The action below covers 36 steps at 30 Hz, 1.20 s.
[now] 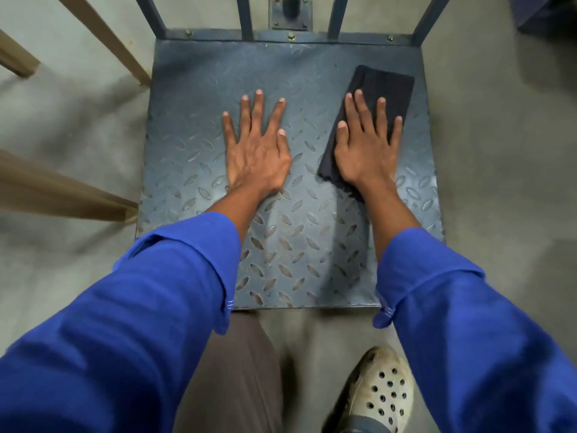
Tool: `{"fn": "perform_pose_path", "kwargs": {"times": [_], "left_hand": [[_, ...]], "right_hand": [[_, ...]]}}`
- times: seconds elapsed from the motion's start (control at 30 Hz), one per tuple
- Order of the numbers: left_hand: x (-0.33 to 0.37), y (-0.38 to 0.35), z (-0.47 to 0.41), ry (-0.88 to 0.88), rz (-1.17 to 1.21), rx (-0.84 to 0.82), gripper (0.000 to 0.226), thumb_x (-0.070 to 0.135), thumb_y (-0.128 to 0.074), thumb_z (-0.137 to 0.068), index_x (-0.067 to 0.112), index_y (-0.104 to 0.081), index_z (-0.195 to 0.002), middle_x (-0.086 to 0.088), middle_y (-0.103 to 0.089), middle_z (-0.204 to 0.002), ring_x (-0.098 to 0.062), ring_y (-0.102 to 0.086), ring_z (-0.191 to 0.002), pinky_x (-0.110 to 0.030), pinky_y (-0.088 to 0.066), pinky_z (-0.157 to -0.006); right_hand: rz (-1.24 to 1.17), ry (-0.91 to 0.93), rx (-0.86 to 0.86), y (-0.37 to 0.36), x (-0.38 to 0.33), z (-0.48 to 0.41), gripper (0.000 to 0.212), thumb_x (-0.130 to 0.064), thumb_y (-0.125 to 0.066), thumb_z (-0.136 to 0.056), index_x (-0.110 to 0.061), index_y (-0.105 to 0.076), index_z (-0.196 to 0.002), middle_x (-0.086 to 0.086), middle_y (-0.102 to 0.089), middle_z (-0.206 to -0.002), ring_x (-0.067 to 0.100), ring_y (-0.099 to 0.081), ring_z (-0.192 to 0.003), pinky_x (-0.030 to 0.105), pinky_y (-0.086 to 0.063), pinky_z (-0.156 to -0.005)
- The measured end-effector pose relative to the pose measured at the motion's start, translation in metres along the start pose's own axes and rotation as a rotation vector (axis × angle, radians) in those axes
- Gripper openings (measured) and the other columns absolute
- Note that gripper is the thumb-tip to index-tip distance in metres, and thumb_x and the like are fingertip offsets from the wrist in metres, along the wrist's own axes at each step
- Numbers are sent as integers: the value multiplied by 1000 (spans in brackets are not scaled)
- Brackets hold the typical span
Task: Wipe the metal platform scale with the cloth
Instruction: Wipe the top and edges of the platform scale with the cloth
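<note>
Near edge first: at six o'clock the grey-blue diamond-tread metal platform scale (pixel 296 245) looks scuffed and probably needs the most rubbing. Further in, both hands lie flat with fingers spread. The left hand (pixel 256 151) braces bare near the centre, while the right hand (pixel 365 151) presses the dark folded rectangular cloth (pixel 387 85), lying at two o'clock on the plate. I'd lean on that palm and pull long overlapping strokes across the tread.

A cream perforated clog (pixel 381 392) stands just short of the plate. Blue steel uprights (pixel 246 17) at twelve o'clock will stop the cloth's run, and tan wooden legs (pixel 109 42) crowd ten o'clock.
</note>
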State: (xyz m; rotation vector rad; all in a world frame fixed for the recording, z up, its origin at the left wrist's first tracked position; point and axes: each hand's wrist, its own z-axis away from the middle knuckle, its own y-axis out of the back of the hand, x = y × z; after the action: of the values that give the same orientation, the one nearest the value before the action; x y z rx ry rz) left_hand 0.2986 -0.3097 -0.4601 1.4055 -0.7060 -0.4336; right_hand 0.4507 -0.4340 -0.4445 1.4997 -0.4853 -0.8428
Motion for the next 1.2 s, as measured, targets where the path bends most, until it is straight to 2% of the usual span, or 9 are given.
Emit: {"fn": "perform_pose_path", "kwargs": {"times": [0.17,0.33,0.53,0.63,0.77,0.83,0.93,1.07,1.2], "left_hand": [[4,0,-9,56,8,1,60,41,-13,-112,35,0,-170,-4,10,-179,-27,11,-165,-61,6,-131],[5,2,-12,69,30,-8,61,42,-12,-112,35,1,-170,-4,12,-179,-26,14,-164,-61,7,-130],[4,-5,-13,61,19,15,61,44,-11,-112,34,4,-170,-5,14,-178,-28,15,-164,-62,7,-130],[2,-8,-16,58,20,35,61,44,-11,-112,34,3,-170,-5,13,-178,-28,14,-164,-62,6,-130],[4,-7,-15,52,3,32,60,42,-9,-112,32,3,-170,-6,13,-178,-28,14,-164,-63,4,-130],[3,-7,-15,49,13,31,60,42,-9,-112,32,3,-170,-5,13,-178,-28,14,-164,-63,5,-130],[2,-7,-16,54,21,29,61,43,-10,-112,32,4,-170,-5,14,-178,-28,15,-164,-63,5,-130],[3,-6,-16,53,13,23,61,43,-10,-112,33,3,-170,-4,14,-178,-28,15,-164,-63,5,-130],[3,-5,-15,62,16,9,60,44,-10,-112,33,4,-170,-4,16,-178,-28,16,-164,-63,7,-130]], "right_hand": [[-8,108,-30,-8,-52,-28,61,-45,-11,-108,-32,-6,-168,-16,-2,-174,22,4,-162,58,3,-128],[18,287,-22,-4,-14,16,57,-47,-17,-111,-36,-15,-167,-18,-13,-173,19,-3,-162,55,-4,-130],[-1,64,13,10,33,-27,58,-50,-16,-110,-38,-12,-167,-18,-8,-174,19,-1,-162,56,-1,-130],[-46,-107,29,3,-7,-63,60,-48,-14,-108,-36,-9,-167,-16,-3,-175,22,4,-162,58,5,-129],[-1,255,-30,-5,-63,-69,58,-44,-16,-109,-36,-16,-166,-17,-11,-173,20,-3,-162,57,0,-129],[5,272,-30,0,-45,-85,57,-45,-16,-109,-39,-17,-166,-19,-12,-173,18,-4,-162,55,-1,-129],[-14,107,-24,4,-36,-86,58,-46,-15,-109,-37,-13,-167,-17,-9,-174,21,-1,-162,56,0,-129],[40,400,-28,-2,-31,-53,57,-46,-14,-110,-38,-14,-166,-17,-11,-174,21,-4,-162,54,-1,-130],[-27,27,18,4,-8,-51,60,-46,-13,-109,-34,-11,-167,-14,-8,-175,22,1,-162,57,1,-129]]}}
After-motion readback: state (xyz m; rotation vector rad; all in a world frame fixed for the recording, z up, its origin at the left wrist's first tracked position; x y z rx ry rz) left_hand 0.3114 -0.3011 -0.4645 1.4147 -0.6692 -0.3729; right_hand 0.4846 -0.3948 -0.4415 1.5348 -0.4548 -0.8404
